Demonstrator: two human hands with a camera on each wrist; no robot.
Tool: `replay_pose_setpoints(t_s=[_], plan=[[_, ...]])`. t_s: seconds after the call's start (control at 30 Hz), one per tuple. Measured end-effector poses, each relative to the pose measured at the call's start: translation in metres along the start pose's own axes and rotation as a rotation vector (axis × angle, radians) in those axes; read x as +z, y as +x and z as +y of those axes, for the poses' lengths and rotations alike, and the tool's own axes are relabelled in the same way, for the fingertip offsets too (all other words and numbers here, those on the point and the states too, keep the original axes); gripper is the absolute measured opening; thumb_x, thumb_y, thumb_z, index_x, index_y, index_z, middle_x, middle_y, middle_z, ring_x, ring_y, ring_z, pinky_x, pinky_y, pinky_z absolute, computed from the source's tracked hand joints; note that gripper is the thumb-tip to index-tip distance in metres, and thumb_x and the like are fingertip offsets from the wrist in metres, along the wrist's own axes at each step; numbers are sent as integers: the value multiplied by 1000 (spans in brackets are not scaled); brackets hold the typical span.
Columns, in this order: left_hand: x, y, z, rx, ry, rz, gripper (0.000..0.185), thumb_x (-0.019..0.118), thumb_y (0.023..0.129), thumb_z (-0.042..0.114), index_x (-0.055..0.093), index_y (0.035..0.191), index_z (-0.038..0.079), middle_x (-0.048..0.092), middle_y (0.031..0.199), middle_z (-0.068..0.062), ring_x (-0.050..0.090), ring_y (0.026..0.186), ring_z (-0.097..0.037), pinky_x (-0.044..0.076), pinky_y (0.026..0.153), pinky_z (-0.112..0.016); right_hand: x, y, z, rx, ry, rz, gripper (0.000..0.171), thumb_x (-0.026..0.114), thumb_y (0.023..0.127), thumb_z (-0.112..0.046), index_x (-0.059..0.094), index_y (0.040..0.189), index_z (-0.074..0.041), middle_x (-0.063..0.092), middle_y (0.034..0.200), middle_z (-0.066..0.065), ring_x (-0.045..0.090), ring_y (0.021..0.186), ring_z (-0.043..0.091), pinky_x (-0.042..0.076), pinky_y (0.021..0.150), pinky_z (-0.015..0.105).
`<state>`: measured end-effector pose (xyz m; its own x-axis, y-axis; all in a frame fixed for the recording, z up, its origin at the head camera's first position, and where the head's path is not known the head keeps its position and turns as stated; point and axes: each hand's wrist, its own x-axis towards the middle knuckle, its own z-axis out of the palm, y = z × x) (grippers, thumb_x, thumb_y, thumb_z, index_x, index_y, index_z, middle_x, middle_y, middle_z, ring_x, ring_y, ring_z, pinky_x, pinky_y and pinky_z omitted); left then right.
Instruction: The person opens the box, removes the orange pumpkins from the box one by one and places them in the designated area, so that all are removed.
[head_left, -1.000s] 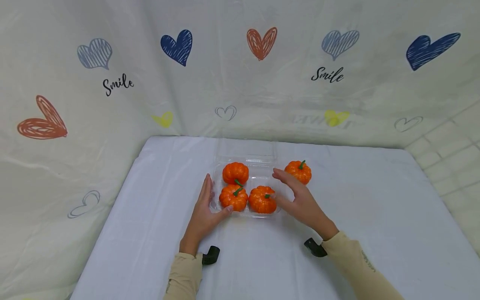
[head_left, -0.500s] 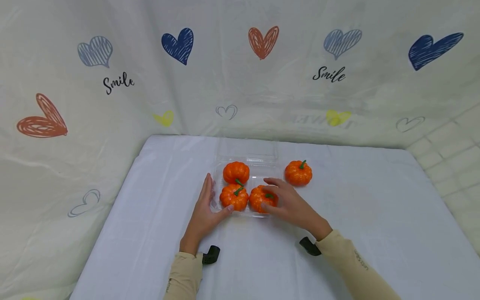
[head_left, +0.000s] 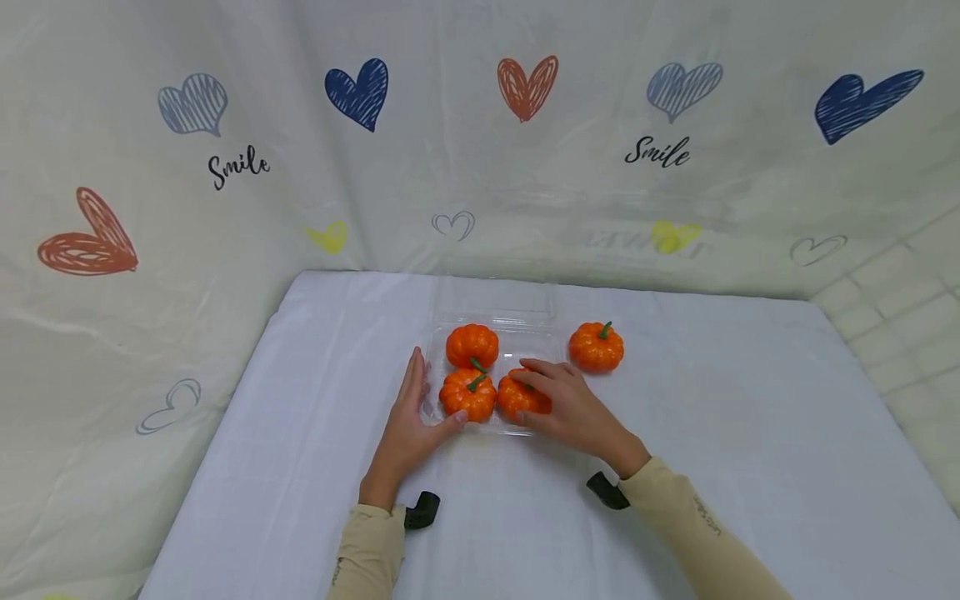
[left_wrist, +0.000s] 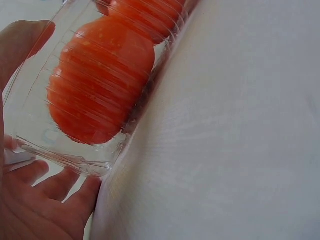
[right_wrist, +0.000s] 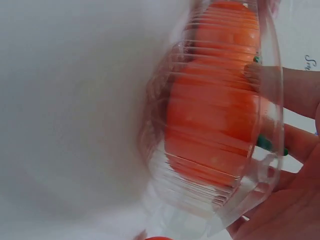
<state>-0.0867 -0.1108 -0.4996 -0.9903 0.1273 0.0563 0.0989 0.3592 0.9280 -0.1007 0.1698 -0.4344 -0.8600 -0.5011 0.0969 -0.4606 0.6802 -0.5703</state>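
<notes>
A clear plastic tray sits near the middle of the counter, which is draped in a white cloth. Three small orange pumpkins lie in it. The left hand rests against the tray's left side, fingers straight along the wall and thumb touching the near-left pumpkin. The right hand lies over the near-right pumpkin, its fingers curled round the top of it; in the right wrist view the fingertips show through the plastic against the orange skin. The back pumpkin sits just behind the near-left one. A fourth pumpkin stands on the cloth just beside the tray's right edge. Behind the counter hangs a pale sheet printed with hearts and the word "Smile".
</notes>
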Motion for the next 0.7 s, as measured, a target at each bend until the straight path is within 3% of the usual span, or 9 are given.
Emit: replay_pose_setpoints(t_s=[0.3,0.7], plan=[[0,0,-1,0,7,1,119,84,89,52,8,174,19,8,179,6,31,159,-25,34,122,-45,-4,-1,-3,25,63,39,52,84,93,-16,69,142,-6,56,152,20,47,141,43,42,115,64],[0,-1,2,8,0,-4,119,84,89,49,7,174,18,7,179,6,29,159,-24,33,122,-44,-11,-9,-3,-41,159,287,55,90,88,-12,69,138,-1,60,147,16,51,139,38,52,107,60]])
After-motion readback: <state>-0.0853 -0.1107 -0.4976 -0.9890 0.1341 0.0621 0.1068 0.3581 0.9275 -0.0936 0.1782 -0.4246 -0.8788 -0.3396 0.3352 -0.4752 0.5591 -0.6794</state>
